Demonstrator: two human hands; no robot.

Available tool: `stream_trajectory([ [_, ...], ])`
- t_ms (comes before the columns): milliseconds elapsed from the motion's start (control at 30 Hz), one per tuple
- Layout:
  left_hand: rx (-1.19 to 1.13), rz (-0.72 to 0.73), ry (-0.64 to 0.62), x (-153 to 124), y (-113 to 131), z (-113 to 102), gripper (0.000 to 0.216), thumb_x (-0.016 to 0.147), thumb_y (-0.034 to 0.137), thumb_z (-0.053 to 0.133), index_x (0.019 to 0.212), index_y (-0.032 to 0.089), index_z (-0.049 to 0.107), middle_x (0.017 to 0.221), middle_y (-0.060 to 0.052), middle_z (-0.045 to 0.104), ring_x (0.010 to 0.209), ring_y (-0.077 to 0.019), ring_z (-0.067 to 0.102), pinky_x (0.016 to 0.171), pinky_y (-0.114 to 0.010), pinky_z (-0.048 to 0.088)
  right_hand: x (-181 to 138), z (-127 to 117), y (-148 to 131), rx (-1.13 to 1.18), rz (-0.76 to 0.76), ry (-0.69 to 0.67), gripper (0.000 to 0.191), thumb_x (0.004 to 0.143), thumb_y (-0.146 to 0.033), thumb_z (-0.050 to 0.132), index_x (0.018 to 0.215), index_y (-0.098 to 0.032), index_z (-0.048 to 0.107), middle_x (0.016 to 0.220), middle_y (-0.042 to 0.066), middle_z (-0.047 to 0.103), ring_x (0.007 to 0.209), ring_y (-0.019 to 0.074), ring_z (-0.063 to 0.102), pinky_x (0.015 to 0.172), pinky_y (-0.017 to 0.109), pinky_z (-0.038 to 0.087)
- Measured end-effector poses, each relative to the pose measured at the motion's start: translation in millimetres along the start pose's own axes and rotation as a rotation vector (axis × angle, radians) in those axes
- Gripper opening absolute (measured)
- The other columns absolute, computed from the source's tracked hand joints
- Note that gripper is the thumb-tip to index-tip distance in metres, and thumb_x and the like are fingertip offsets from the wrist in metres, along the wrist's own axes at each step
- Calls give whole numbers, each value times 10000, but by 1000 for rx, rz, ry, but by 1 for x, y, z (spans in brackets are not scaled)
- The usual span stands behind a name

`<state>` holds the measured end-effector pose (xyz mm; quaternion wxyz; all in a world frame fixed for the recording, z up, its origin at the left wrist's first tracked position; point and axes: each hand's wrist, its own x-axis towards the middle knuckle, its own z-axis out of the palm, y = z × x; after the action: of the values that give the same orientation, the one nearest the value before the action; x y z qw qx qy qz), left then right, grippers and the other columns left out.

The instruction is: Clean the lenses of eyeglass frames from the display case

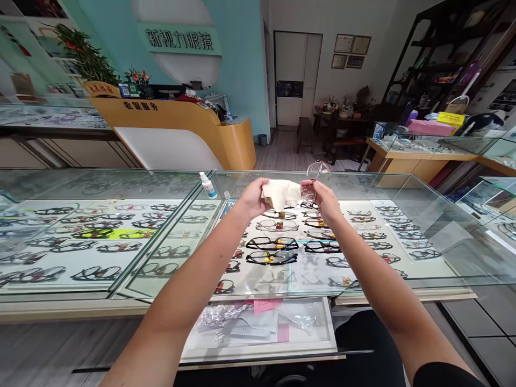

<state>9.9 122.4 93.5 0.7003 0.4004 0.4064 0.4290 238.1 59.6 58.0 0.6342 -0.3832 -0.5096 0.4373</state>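
My left hand (255, 198) grips a cream-coloured cloth (282, 193) that hangs folded over its fingers. Just right of it, my right hand (324, 200) pinches a pair of thin-framed eyeglasses (318, 171), held up above the glass counter. The cloth's right edge reaches close to the right fingertips; whether it touches the glasses I cannot tell. To the left on the counter top stands a small white spray bottle (207, 185) with a blue label, and a small clear cap (227, 195) lies beside it.
Below the hands, a glass display case (258, 285) holds rows of eyeglasses, with dark pairs (272, 257) near the front. An open drawer (258, 352) with papers and plastic bags juts out beneath. Another glass case (72, 290) adjoins on the left. A wooden reception desk (237, 145) stands beyond.
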Motion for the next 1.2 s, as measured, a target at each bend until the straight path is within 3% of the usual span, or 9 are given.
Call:
stream_trajectory([
  [133,-76,-109,-133,-17,-6,12,170,960,248,599,969,157,742,840,-106,795,753,-240,774,628,-329,628,0,-2,-5,-4,-31,59,508,881,-734,764,1067,-271,857,1175,70,818,1095,249,714,893,358,584],
  [267,-73,-80,-108,-23,-9,13,151,949,140,650,1022,116,780,927,-136,830,841,-243,816,634,-306,638,-5,-1,-14,-68,-117,72,451,983,-676,676,1091,-278,859,1335,71,802,1282,293,693,1097,433,565],
  [367,-70,1,-84,-24,-13,11,104,982,134,705,998,106,804,999,-143,845,872,-219,819,711,-289,653,-11,4,-19,-73,-144,19,427,1014,-663,663,1092,-291,857,1382,68,796,1429,325,655,1211,482,515],
  [533,-50,55,-140,-29,-26,12,144,1025,272,797,1066,143,846,1071,-115,858,911,-222,807,761,-301,635,-18,11,-23,-1,-95,-122,399,986,-669,755,1070,-305,896,1465,48,783,1572,336,578,1362,486,377],
  [800,-26,286,-118,-27,-44,16,280,943,419,897,1139,223,856,1090,-54,857,1046,-231,781,879,-300,593,-20,16,-20,3,-34,-104,425,942,-706,800,1095,-321,894,1610,27,710,1690,334,442,1419,514,293],
  [933,21,310,-61,-25,-43,13,281,865,392,957,1046,222,827,953,-15,807,889,-179,741,778,-261,574,-17,17,-14,94,5,-58,413,901,-677,838,1117,-329,898,1611,14,716,1714,316,415,1419,491,298],
  [1133,-31,277,4,-29,-35,14,603,638,376,1081,1055,213,677,848,23,735,722,-145,670,623,-248,521,-17,17,-13,202,73,0,361,883,-640,845,1082,-344,904,1498,-1,790,1602,320,538,1356,482,383],
  [1200,-25,282,5,-33,-30,15,660,614,315,1070,1122,220,659,901,12,759,736,-146,680,625,-248,513,-17,16,-14,212,93,5,358,880,-637,849,1085,-349,901,1486,-9,796,1551,319,570,1333,482,408],
])
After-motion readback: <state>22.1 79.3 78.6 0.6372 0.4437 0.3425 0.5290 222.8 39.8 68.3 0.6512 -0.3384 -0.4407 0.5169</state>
